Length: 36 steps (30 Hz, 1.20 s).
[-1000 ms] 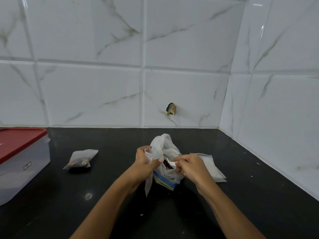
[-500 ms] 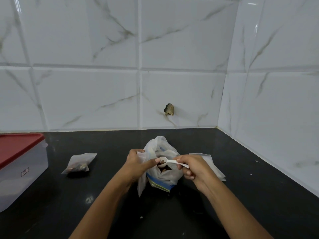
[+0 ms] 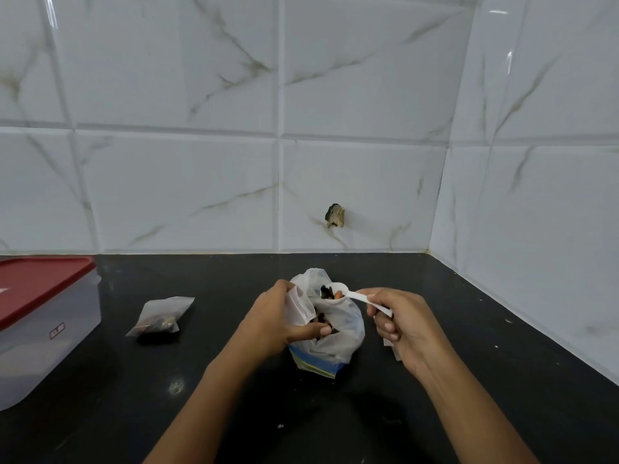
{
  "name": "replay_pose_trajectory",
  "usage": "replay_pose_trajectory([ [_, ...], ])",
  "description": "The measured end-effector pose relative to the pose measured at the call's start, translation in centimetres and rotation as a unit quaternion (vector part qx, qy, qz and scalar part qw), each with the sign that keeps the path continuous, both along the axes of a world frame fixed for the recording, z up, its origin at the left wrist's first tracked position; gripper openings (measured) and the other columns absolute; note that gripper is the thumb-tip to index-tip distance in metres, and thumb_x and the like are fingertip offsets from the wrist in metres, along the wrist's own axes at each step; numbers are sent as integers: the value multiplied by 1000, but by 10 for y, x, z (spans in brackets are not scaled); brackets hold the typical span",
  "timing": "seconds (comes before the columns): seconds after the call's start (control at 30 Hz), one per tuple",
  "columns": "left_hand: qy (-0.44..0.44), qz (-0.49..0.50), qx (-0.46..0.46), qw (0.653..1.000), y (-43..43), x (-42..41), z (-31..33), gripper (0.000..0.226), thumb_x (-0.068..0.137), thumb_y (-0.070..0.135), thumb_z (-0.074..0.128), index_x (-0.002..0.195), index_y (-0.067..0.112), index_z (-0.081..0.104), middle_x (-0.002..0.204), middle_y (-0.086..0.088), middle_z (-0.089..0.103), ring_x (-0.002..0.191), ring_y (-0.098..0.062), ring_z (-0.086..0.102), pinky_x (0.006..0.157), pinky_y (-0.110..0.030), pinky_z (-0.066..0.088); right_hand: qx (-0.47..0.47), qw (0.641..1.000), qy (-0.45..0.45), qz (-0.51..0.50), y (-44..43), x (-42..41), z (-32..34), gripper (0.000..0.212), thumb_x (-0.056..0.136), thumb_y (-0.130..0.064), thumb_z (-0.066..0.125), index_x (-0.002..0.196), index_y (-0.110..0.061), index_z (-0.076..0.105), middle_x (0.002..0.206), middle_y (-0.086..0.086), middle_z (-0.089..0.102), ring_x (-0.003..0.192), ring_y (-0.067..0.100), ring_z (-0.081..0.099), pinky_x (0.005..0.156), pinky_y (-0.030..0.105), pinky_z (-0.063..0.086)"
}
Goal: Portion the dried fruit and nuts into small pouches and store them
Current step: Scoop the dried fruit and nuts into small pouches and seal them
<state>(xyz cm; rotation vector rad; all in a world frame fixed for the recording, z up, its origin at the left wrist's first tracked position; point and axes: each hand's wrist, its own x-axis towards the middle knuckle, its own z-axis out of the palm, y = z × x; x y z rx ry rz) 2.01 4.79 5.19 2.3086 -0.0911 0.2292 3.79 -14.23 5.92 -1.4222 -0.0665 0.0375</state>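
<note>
Spoon loaded with fruit-nut mix is hovering over plastic bag mid-worktop; right hand pinching handle, left hand gripping bag rim open. Spoon needs holding level.

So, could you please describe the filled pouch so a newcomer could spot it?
On the black counter, look between the red-lidded container and the left hand. The small clear pouch lies there alone, untouched, dark pieces bunched at its near end.

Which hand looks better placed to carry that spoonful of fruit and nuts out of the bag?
Right. The right hand pinches the white spoon, loaded and raised over the bag; the left hand is busy holding that bag open.
</note>
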Motion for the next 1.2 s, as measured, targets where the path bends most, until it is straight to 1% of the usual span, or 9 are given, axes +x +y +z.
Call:
replay_pose_trajectory([
  [0.17, -3, -9, -21, 1000, 2, 0, 1, 71, 65, 46, 76, 122, 20, 41, 113, 6, 49, 105, -12, 50, 88, -27, 48, -17, 998, -51, 31, 8, -11, 6, 24, 89, 1, 46, 95, 3, 69, 56, 5, 51, 35, 6, 31, 35, 16, 22],
  [0.3, -30, -18, -23, 999, 2, 0, -1, 63, 66, 44, 77, 115, 21, 45, 106, 7, 55, 93, -9, 54, 73, -18, 46, -133, 980, -137, 55, 17, -16, 2, 24, 92, -4, 49, 102, -9, 71, 63, -1, 57, 41, 3, 41, 43, 11, 32],
  [0.47, -72, -27, -134, 988, 5, -4, 0, 44, 67, 30, 79, 100, 24, 52, 91, 10, 62, 81, -3, 57, 61, -6, 45, -342, 821, -456, 17, 25, -18, -5, 25, 89, -5, 51, 104, -10, 71, 79, -11, 63, 75, -7, 57, 67, 3, 42],
  [0.6, -64, -24, -171, 983, 7, -4, 1, 48, 67, 29, 80, 105, 25, 51, 97, 10, 63, 88, -3, 60, 62, -8, 46, -410, 727, -547, -55, 24, -15, -6, 37, 82, -13, 40, 99, -11, 73, 84, 1, 72, 76, 9, 65, 75, 14, 47],
  [0.7, -59, -20, -178, 982, 5, -6, 3, 54, 64, 35, 79, 108, 25, 50, 99, 12, 61, 91, -2, 58, 66, -11, 45, -430, 688, -577, -89, 22, -15, -5, 36, 81, -12, 42, 97, -11, 74, 88, 0, 74, 78, 13, 68, 78, 18, 45],
  [0.8, -54, -14, -181, 982, 4, -7, 4, 50, 67, 33, 78, 107, 27, 48, 98, 15, 58, 88, 1, 56, 61, -8, 44, -419, 694, -578, -95, 22, -14, -5, 36, 81, -10, 42, 98, -10, 74, 89, 1, 73, 79, 11, 66, 76, 16, 46],
  [0.97, -47, 2, -186, 981, 4, -4, 5, 50, 71, 31, 76, 111, 25, 46, 97, 20, 51, 86, 4, 50, 62, -10, 40, -262, 849, -445, -114, 19, -14, -4, 25, 86, 0, 58, 104, -10, 71, 89, 0, 71, 84, 1, 62, 69, 3, 45],
  [1.03, -48, 32, -202, 978, 6, -1, 3, 49, 73, 29, 75, 111, 22, 45, 94, 18, 50, 86, 0, 51, 62, -11, 39, -282, 879, -361, -131, 17, -10, -5, 23, 87, -1, 59, 103, -11, 72, 92, 3, 72, 78, -1, 62, 70, 0, 42],
  [1.2, 12, 104, -236, 966, 12, 9, -13, 50, 83, 18, 65, 125, 12, 39, 105, 1, 47, 92, -14, 48, 62, -22, 41, -471, 827, -301, -63, 28, -5, -17, 26, 92, -7, 48, 108, -9, 69, 101, 6, 68, 82, 9, 61, 73, 15, 48],
])
